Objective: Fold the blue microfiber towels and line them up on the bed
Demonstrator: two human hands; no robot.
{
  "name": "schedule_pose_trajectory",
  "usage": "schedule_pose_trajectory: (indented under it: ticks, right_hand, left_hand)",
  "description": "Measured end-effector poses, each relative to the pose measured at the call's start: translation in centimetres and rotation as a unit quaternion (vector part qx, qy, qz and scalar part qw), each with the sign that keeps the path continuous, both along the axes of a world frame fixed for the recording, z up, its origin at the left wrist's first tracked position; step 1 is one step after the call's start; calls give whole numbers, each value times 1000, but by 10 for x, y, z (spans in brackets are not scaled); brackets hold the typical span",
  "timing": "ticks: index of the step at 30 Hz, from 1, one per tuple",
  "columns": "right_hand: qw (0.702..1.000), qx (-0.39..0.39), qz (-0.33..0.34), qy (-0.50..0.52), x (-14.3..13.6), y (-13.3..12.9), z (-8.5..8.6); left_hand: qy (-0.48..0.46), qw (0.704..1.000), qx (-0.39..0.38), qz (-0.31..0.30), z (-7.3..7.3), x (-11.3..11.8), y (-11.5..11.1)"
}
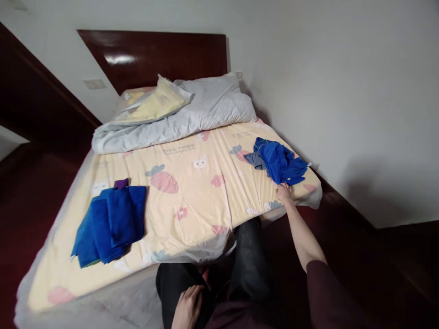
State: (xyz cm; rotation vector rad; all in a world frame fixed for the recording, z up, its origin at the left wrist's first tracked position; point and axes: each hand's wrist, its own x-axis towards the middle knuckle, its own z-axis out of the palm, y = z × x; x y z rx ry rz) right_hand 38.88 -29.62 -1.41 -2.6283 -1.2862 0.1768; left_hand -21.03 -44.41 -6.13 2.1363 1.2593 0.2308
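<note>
On the right side of the bed lies a crumpled heap of blue cloth (pixel 279 160), with a grey piece at its left. My right hand (pixel 284 193) is closed at the heap's near edge, pinching the blue cloth. My left hand (pixel 188 304) rests near my left thigh at the bottom of the view, its fingers bent and together; nothing shows in it. Several folded blue cloths (pixel 118 219) lie overlapped on the left part of the bed, and a small purple piece (pixel 121 183) sticks out behind them.
The bed (pixel 192 196) has a cream sheet with strawberry and rabbit prints. A grey quilt (pixel 219 103) and a yellow pillow (pixel 161 100) lie by the dark wooden headboard (pixel 171 55). A white wall (pixel 343 100) stands at the right. My legs are against the near edge.
</note>
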Motion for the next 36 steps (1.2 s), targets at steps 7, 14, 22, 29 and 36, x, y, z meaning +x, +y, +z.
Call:
schedule_pose_trajectory:
  ticks: [7, 14, 22, 29, 36]
  right_hand:
    - [993, 65, 95, 17, -30, 17, 9]
    - [998, -29, -12, -55, -34, 3, 8]
    - [985, -70, 18, -155, -46, 12, 17]
    - [994, -73, -28, -73, -52, 50, 24]
    - [987, 2, -157, 33, -23, 58, 40]
  left_hand:
    - [31, 999, -41, -11, 10, 8, -2]
    - [-7, 999, -32, -6, -3, -1, -6]
    - [-23, 999, -47, 10, -9, -7, -7]
    - [-33, 997, -57, 27, -11, -6, -8]
    - [-23, 998, -53, 26, -13, -6, -8]
